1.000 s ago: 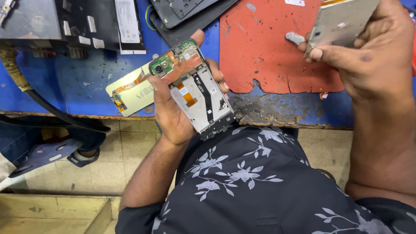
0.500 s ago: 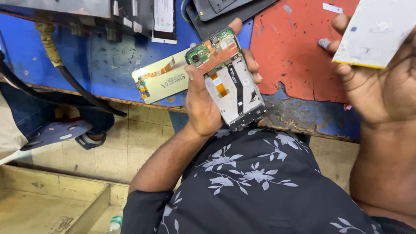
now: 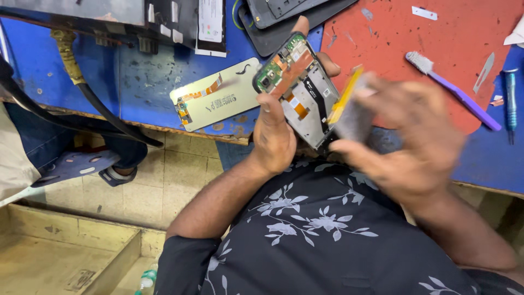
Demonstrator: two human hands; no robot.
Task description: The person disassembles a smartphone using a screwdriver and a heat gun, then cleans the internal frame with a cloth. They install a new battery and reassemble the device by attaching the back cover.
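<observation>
Left hand clamps an opened phone frame over the blue surface's near edge, circuit side up — exposed for work. Right hand, blurred, pinches a yellow-edged flat panel against the frame's side.

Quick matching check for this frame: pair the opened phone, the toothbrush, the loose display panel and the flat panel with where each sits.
1. opened phone
2. toothbrush
3. loose display panel
4. flat panel with yellow edge

A. on the blue bench
B. in the right hand
C. in the left hand
D. on the red mat

Pairs: 1-C, 2-D, 3-A, 4-B
</observation>
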